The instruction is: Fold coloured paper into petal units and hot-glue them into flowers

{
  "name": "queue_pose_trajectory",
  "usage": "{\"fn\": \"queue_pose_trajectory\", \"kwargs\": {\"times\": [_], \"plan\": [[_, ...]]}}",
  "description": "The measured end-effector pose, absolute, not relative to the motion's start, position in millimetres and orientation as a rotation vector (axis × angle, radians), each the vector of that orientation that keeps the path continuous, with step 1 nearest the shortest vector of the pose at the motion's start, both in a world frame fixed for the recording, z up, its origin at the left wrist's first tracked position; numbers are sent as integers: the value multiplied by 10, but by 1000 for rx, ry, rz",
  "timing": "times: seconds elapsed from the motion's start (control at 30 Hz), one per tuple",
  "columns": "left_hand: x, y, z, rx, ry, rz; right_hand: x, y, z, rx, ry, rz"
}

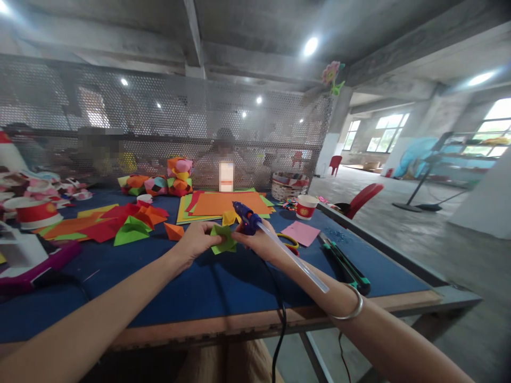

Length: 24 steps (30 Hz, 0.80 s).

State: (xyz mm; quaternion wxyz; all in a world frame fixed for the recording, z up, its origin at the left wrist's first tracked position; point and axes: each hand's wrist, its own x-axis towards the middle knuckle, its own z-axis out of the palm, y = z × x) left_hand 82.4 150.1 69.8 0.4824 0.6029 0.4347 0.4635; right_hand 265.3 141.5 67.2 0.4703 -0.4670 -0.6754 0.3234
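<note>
Forearms are spanning both lower corners. Left hand is pinching folded green paper, thumb against fingers, just below frame centre. Right hand is gripping a blue glue gun, fingertips near the paper's right edge. Risk: a tipping nozzle could be burning fingers; the cord, hanging over the table edge, might be snagging.

Both bare arms, left and right, extend forward, converging at centre. Left hand: thumb and fingers pinched, thumb pointing inward. Right hand: just beside the left, fingers curled in a grip, fingertips toward the left hand; wrist nearly straight.
</note>
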Motion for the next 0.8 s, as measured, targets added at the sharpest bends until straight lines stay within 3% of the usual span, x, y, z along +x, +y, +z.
{"fn": "queue_pose_trajectory", "kwargs": {"times": [0.8], "plan": [[874,1461,702,1323,907,999,2618,1378,626,-1047,-1643,845]]}}
